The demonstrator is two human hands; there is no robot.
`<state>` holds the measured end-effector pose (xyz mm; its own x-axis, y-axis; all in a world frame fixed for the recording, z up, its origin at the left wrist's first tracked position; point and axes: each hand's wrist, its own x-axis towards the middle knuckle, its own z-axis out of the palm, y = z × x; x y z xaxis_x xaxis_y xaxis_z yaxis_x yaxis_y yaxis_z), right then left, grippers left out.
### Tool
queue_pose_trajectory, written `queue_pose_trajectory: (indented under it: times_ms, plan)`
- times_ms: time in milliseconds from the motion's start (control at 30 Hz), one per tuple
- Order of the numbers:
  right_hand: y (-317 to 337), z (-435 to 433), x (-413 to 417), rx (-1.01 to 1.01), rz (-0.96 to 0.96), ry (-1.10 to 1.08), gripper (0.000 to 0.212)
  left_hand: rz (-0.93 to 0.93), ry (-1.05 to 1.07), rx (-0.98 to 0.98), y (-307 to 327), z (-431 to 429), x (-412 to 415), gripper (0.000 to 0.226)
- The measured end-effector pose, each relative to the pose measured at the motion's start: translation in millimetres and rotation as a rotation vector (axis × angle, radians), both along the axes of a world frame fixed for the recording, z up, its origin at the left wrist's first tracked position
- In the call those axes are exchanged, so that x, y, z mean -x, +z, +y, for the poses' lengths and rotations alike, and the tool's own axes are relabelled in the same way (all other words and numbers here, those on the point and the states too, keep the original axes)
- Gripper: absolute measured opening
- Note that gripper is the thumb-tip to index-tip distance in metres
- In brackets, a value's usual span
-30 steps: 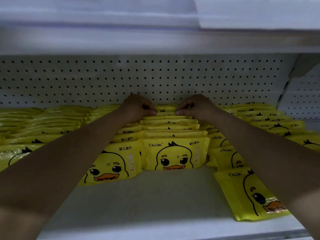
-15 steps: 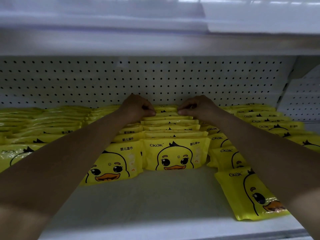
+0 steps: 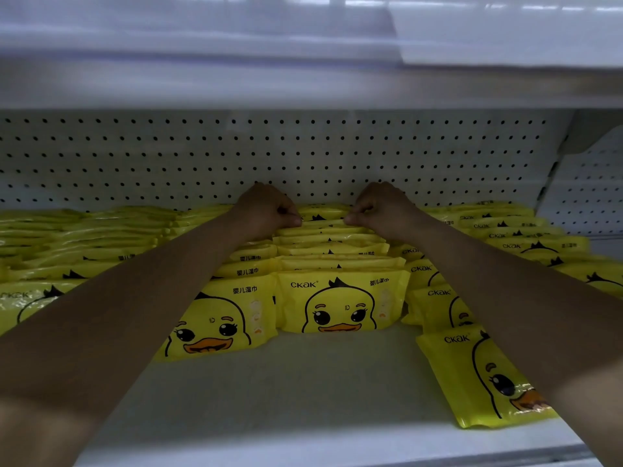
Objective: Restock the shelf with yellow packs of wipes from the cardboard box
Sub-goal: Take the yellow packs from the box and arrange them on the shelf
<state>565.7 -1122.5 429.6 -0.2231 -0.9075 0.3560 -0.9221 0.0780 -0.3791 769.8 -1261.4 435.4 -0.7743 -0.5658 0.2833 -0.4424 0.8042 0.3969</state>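
Observation:
Yellow packs of wipes with a duck face fill the white shelf (image 3: 303, 392) in rows. The middle row (image 3: 340, 305) stands leaning, one pack behind another. My left hand (image 3: 266, 210) and my right hand (image 3: 381, 208) reach to the back of that row, near the pegboard. Each pinches the top edge of the rearmost pack (image 3: 323, 215) with closed fingers, left hand on its left end, right hand on its right end. A loose pack (image 3: 478, 375) lies flat at the front right. The cardboard box is out of view.
A perforated white back panel (image 3: 303, 156) closes the shelf behind. Another shelf board (image 3: 303, 85) hangs low overhead. More rows of yellow packs sit at the left (image 3: 77, 244) and right (image 3: 526, 237). Bare shelf surface lies in front of the middle row.
Both hands stay at the back pack. They have shifted very slightly, the fingertips drawing a bit closer along its top edge.

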Motion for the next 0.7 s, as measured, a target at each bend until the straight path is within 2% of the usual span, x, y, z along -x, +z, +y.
queue_pose_trajectory:
  times_ms: [67, 233, 333, 567, 700]
  plan:
    - [1, 0, 0, -0.007, -0.008, -0.005, 0.017, 0.013, -0.007, -0.006, 2, 0, -1, 0.018]
    - [3, -4, 2, 0.134, -0.213, -0.040, 0.019, 0.198, -0.029, -0.100, 4, -6, -7, 0.021]
    - [4, -15, -6, 0.109, -0.148, -0.048, 0.019, 0.218, -0.039, -0.070, 4, -7, 0, 0.024]
    - [5, -31, -12, 0.065, -0.003, -0.050, 0.013, 0.119, -0.082, 0.044, 0, -11, 15, 0.031]
    - [3, -38, -11, 0.043, 0.020, -0.079, 0.011, 0.047, -0.062, 0.129, 0, -14, 19, 0.021]
